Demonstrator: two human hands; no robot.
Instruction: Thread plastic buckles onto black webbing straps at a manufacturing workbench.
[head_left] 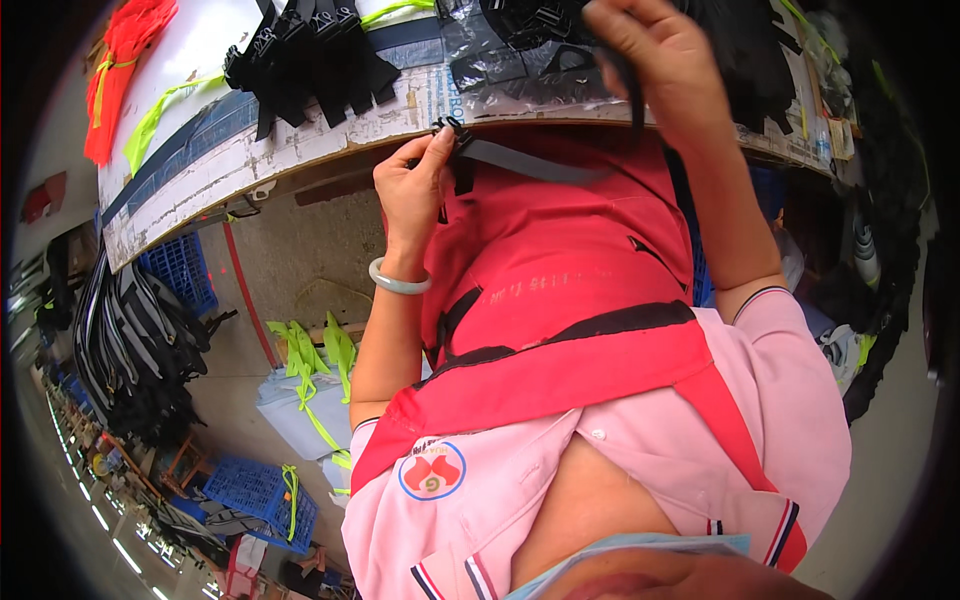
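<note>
Left fingers (437, 152) pinch a black buckle (451, 126), right fingers (622, 32) a strap (635, 100).

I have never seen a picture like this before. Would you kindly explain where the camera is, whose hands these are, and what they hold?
There is no machine here: a person works with bare hands. The single picture comes from a wide camera worn on that person's head, looking down, so straight edges look curved. The left hand pinches a small black buckle; a grey strap extends from beside it. The right hand is raised, with a blurred dark strap beside it; its grip is unclear. On the table lie black straps and an orange-red bundle.
</note>
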